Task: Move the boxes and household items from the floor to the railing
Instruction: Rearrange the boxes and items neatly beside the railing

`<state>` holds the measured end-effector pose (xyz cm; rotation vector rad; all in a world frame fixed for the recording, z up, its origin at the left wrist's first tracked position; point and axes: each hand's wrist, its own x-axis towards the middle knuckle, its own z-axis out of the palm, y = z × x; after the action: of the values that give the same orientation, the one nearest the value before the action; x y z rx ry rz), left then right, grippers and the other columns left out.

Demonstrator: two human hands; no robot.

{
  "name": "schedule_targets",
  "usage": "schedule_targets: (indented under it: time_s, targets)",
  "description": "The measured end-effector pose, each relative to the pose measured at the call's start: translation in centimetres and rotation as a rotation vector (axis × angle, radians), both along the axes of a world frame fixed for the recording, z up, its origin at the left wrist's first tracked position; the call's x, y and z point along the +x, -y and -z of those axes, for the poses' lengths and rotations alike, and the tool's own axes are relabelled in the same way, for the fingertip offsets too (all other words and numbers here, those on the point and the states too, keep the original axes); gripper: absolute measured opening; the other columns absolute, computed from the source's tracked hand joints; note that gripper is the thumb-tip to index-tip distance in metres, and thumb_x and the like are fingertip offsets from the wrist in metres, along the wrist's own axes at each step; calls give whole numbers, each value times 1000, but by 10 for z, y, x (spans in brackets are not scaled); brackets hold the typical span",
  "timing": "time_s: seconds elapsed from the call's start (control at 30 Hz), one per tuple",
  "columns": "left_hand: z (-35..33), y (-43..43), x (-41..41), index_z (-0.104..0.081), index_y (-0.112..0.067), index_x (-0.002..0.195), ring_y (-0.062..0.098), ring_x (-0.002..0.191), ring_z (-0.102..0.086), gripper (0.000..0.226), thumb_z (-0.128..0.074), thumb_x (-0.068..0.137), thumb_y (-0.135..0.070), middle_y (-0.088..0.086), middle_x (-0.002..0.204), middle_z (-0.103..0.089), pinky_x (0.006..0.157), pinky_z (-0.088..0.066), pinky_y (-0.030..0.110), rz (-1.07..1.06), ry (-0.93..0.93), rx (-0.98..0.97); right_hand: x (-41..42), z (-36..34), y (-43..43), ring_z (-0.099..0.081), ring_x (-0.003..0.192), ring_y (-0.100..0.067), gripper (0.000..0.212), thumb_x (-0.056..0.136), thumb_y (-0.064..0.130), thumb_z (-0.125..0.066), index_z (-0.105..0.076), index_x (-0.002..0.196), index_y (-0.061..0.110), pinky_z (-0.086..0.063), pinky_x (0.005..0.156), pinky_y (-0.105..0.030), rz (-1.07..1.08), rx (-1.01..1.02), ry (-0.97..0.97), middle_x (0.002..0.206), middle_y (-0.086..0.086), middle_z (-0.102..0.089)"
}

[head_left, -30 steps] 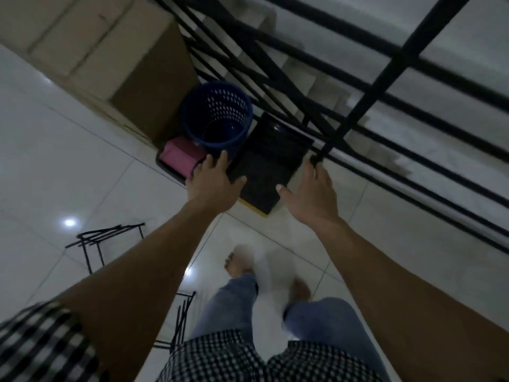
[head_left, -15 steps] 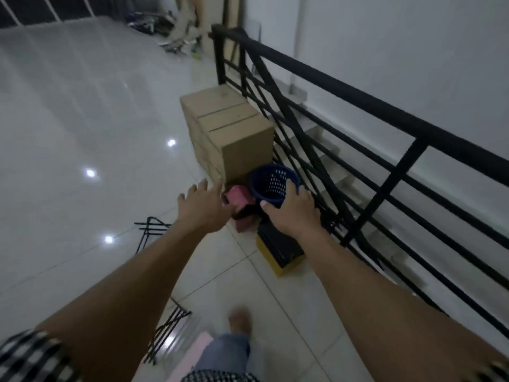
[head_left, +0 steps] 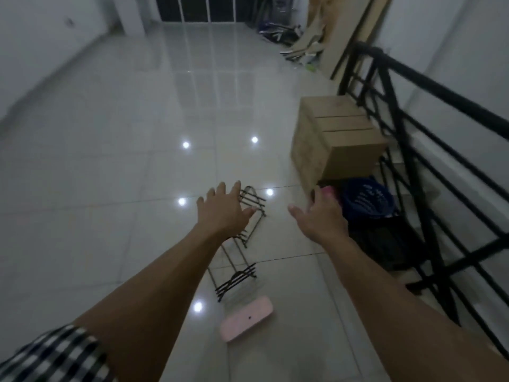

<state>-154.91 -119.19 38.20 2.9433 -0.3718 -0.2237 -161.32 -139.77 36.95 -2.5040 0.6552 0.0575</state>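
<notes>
We reached both arms out over the tiled floor. Our left hand hovered above a black wire rack, its grip apart and empty. Our right hand, its grip also apart, was near a blue basket. Cardboard boxes stood on the floor beside the black railing.

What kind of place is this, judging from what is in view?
Probably an upper hall or landing in a house: a glossy tiled floor, a black metal railing that seems to guard a stairwell, and cardboard boxes stored against it.
</notes>
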Motion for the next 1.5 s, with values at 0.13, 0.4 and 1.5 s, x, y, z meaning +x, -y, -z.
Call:
schedule_targets:
  time_s: [0.13,0.4,1.5]
  targets:
    - [12,-117,-3,-9,-29,158,35,149,-17,81,-36,93,-70,11,165,-13,118,-18,55,-72,-13,24,22,13,-117,-22,149,-33,93,89,68,-53,-17,158,17,-25,118,-52,-49,-15,15,163,-14,-22]
    - [30,-303,9,-9,-28,158,35,149,-19,81,-38,94,-67,12,165,-13,117,-18,54,-153,-96,64,38,46,-301,-20,150,-31,91,90,67,-54,-16,159,21,-28,117,-54,-95,57,-73,164,-13,-19]
    - [192,-122,384,-10,-25,158,35,147,-23,78,-41,96,-62,13,164,-16,118,-24,52,451,-301,220,333,200,-197,-16,151,-29,86,94,58,-55,-11,160,22,-20,121,-52,389,208,-315,166,-12,-13]
